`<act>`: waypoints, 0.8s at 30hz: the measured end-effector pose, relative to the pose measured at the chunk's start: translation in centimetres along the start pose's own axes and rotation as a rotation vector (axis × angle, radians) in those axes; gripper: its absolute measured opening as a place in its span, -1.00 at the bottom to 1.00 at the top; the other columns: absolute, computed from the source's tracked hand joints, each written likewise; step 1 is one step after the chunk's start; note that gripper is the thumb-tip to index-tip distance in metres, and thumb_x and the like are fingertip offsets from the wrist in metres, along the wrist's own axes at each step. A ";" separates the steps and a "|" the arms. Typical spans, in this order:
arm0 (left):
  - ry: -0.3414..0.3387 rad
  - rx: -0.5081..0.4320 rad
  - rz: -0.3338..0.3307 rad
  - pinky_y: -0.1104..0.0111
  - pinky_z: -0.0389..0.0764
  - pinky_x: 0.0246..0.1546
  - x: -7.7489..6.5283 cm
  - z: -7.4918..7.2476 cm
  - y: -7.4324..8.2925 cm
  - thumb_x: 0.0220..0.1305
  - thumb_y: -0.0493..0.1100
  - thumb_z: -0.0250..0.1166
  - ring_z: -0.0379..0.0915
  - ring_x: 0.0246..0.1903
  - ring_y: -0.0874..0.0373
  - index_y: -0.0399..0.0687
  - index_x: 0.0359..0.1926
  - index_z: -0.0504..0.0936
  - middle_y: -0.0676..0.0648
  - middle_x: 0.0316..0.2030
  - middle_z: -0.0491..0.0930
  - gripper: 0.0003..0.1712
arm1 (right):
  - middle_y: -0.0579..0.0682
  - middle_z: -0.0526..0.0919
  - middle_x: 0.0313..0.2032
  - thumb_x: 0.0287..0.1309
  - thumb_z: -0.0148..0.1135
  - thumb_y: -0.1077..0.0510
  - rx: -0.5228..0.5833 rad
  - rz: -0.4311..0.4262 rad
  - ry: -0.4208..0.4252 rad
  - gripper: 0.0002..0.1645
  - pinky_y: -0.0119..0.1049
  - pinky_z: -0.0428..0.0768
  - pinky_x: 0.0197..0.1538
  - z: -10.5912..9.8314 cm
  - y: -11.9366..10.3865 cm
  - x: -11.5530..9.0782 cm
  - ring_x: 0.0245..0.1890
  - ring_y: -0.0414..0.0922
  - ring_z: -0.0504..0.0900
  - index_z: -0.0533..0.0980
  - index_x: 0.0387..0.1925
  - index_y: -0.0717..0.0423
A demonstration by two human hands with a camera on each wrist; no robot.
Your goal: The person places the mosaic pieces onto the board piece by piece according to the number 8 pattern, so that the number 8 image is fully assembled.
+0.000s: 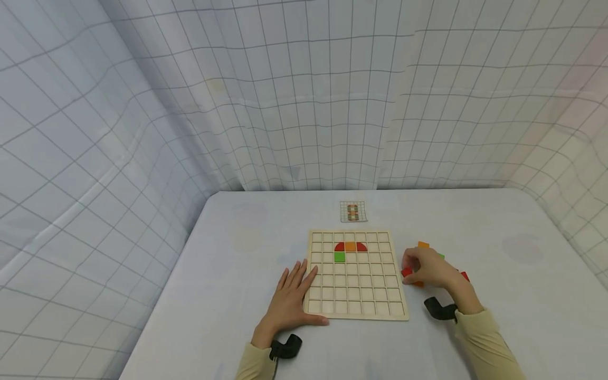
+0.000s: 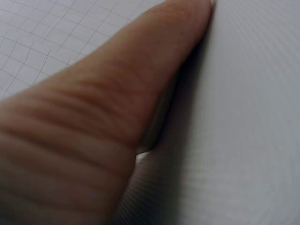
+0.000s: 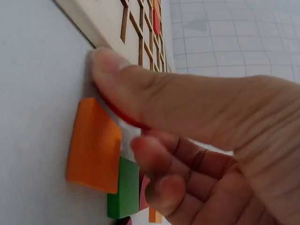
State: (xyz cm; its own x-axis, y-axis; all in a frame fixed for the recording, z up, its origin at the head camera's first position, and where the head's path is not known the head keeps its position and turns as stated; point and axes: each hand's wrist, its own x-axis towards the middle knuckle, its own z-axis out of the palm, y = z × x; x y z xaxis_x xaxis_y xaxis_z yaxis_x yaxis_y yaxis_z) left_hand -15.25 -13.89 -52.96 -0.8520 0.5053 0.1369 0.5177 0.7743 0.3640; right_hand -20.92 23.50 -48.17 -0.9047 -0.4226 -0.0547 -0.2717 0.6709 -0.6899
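Observation:
A wooden grid board (image 1: 351,320) lies flat on the table. Set in its cells are two red quarter-round tiles (image 1: 339,247), an orange square tile (image 1: 350,246) between them and a green square tile (image 1: 339,257) under the left one. My left hand (image 1: 290,303) rests at the board's lower left corner, fingers spread along the left edge and thumb by the front edge. Right of the board, my right hand (image 1: 429,268) pinches a red block (image 1: 407,272) between thumb and fingers. The thumb hides most of it in the right wrist view.
Loose blocks lie around and under my right hand: an orange block (image 3: 93,145), a green block (image 3: 123,187) and several others, partly hidden. Behind the board lies a small printed pattern card (image 1: 353,211). White grid-lined curtains (image 1: 304,105) surround the table.

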 end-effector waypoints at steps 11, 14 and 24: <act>0.003 0.000 -0.012 0.08 -0.31 0.36 -0.1 0.0 0.0 -0.22 0.53 0.33 -0.34 0.43 -0.01 0.02 0.50 -0.03 -0.15 0.47 -0.19 0.36 | 0.02 0.64 -0.33 0.13 0.35 0.15 0.287 0.005 0.065 -0.67 -0.37 0.56 -0.31 0.4 -0.5 0.2 -0.38 -0.13 0.59 0.61 -0.10 0.24; 0.008 -0.004 -0.011 0.08 -0.30 0.36 -0.1 0.0 0.0 -0.22 0.53 0.33 -0.33 0.43 -0.02 0.01 0.49 -0.02 -0.15 0.47 -0.18 0.36 | 0.13 0.68 -0.22 0.16 0.32 0.15 0.459 0.038 0.050 -0.59 -0.28 0.62 -0.22 1.0 -1.5 0.9 -0.29 0.01 0.65 0.55 -0.03 0.35; -0.002 0.008 -0.027 0.12 -0.34 0.37 -0.1 0.2 0.0 -0.23 0.55 0.31 -0.36 0.44 0.02 0.04 0.50 -0.04 -0.13 0.47 -0.19 0.37 | -0.01 0.68 -0.35 0.07 0.40 0.09 0.448 0.039 0.085 -0.73 -0.21 0.58 -0.31 4.8 -4.5 3.4 -0.34 -0.04 0.63 0.63 -0.23 0.16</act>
State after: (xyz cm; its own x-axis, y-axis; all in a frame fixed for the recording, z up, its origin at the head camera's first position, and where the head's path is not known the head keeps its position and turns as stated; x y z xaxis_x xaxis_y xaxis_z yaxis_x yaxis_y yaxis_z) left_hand -15.20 -13.88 -53.20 -0.8655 0.4851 0.1249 0.4952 0.7908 0.3598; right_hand -21.23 16.12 -48.70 -0.9400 -0.3387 -0.0404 -0.0853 0.3480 -0.9336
